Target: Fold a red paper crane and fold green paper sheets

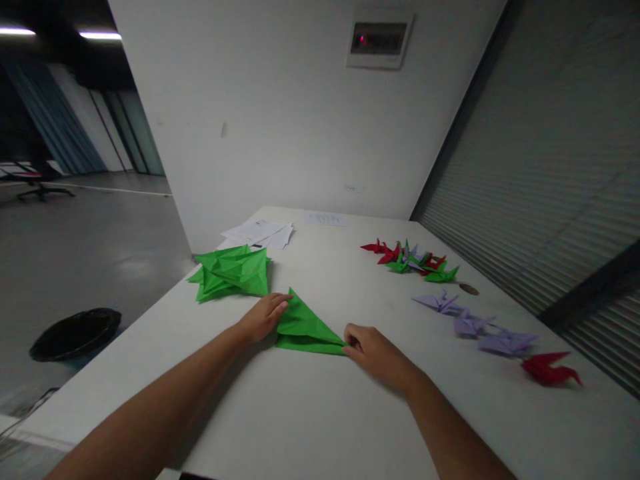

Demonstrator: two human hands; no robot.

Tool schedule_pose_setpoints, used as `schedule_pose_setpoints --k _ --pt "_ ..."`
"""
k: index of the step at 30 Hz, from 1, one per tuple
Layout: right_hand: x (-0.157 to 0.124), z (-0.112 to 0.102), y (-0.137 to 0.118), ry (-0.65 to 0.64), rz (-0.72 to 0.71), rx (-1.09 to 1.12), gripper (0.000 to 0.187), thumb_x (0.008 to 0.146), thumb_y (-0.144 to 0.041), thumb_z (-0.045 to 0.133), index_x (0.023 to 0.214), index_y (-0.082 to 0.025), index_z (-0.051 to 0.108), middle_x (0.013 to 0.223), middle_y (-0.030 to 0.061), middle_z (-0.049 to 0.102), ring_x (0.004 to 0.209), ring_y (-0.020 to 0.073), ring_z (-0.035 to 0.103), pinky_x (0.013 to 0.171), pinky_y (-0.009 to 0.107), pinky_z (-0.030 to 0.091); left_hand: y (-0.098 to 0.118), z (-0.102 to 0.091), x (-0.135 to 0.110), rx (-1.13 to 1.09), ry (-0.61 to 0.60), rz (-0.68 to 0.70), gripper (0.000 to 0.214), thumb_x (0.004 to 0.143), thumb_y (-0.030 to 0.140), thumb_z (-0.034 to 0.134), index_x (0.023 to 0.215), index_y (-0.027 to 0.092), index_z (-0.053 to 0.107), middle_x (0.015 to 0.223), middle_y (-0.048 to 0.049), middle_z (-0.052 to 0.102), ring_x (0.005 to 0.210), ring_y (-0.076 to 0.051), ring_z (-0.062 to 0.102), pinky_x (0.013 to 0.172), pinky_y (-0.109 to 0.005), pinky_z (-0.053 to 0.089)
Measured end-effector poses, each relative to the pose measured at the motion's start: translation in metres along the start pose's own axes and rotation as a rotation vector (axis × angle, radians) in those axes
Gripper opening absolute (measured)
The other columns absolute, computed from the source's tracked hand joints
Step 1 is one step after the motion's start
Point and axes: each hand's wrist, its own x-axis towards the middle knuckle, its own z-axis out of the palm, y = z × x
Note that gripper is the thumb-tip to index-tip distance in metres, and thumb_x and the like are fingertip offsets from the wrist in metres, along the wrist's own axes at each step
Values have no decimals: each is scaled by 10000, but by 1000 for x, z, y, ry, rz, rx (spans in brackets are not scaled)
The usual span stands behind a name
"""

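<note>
A partly folded sheet of green origami paper [306,325] lies on the white table [310,407] between my hands, with a fold gaping along its lower part. My left hand [264,316] is closed at the paper's upper left edge, thumb and fingers together on it. At the pointed right corner, my right hand [364,343] pinches the tip with curled fingers. Just beyond my left hand rests a pile of green folded paper [233,272].
Paper cranes in red, green and purple cluster [413,259] at the back right. Purple cranes [470,323] and a red crane [550,369] line the right side near a brown disc [469,289]. White papers [257,232] lie at the back left. A black bin [75,333] stands left of the table.
</note>
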Motion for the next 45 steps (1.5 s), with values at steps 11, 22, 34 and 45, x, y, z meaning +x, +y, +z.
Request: schedule_pose_setpoints --k 11,22,34,45 --pt "20 14 18 201 91 364 194 753 -348 655 712 -214 521 624 -56 485 583 125 460 547 244 331 16 -1 1 -406 152 -113 339 981 311 384 1198 175 606 916 -63 711 821 -205 655 802 -355 528" --pt "15 13 25 140 343 496 278 722 -391 716 724 -232 489 527 -77 513 423 89 429 409 206 262 24 0 -2 102 -181 65 442 690 59 486 1028 205 729 1040 -83 745 1007 -256 663 934 -356 513" --pt "11 8 30 3 431 539 316 751 -398 742 771 -233 473 536 -55 601 392 84 459 398 183 276 25 -2 -2 133 -212 121 428 724 60 493 1055 194 729 1134 -82 757 1063 -245 672 979 -335 515" --pt "5 4 6 28 -229 -104 590 892 -125 596 1473 -224 575 1398 129 622 1318 260 536 1160 452 413 25 -3 -3 127 -230 154 406 751 61 507 1067 181 733 1120 -108 748 1064 -258 667 983 -357 512"
